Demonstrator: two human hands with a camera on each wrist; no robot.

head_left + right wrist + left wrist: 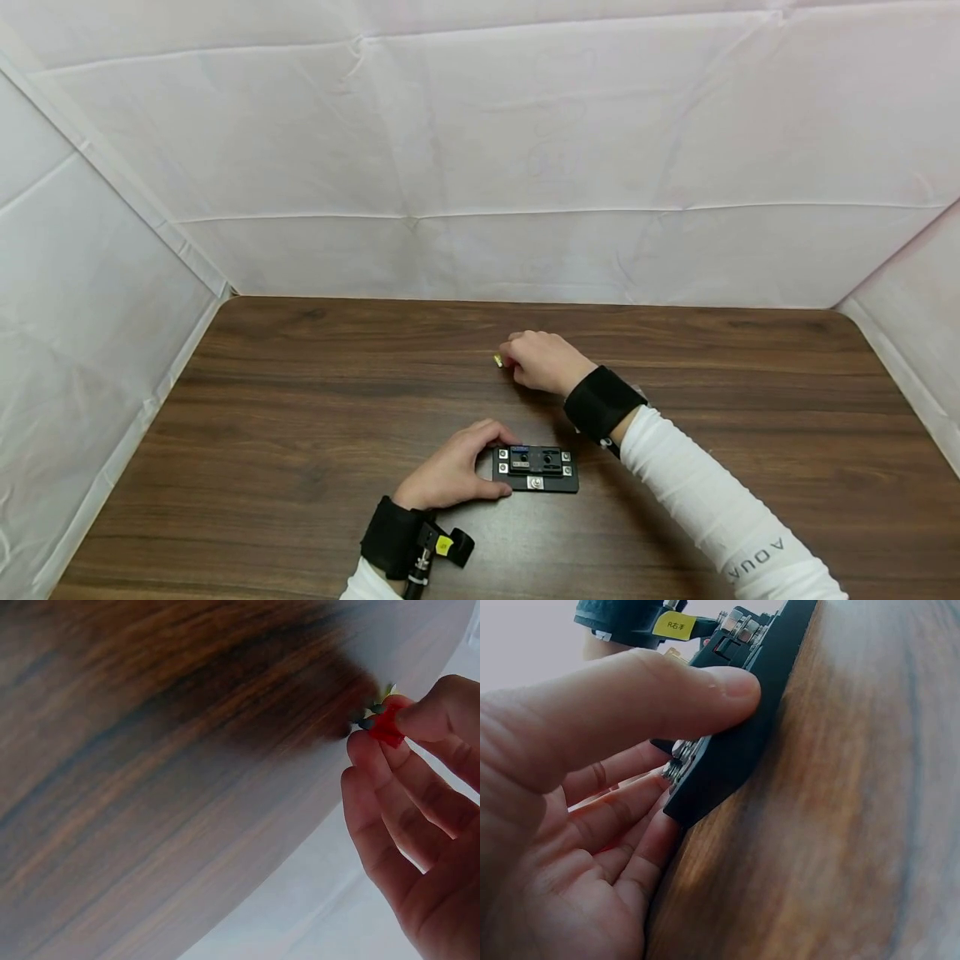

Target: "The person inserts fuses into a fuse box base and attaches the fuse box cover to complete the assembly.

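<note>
Pinching a small red fuse (388,727) at the far middle of the counter (300,375), the right hand (543,362) holds something light, stiff, likely slippery, best taken by its plastic body, while the left hand (450,471) grips the rigid black fuse block (536,469) by its end near the front edge.

We're looking at a staged recording booth rather than a lived-in room: white fabric sheets (480,150) hang as walls on three sides, creased and seamed, closing in a single dark wood-grain table (300,400), with camera straps on both wrists.
</note>
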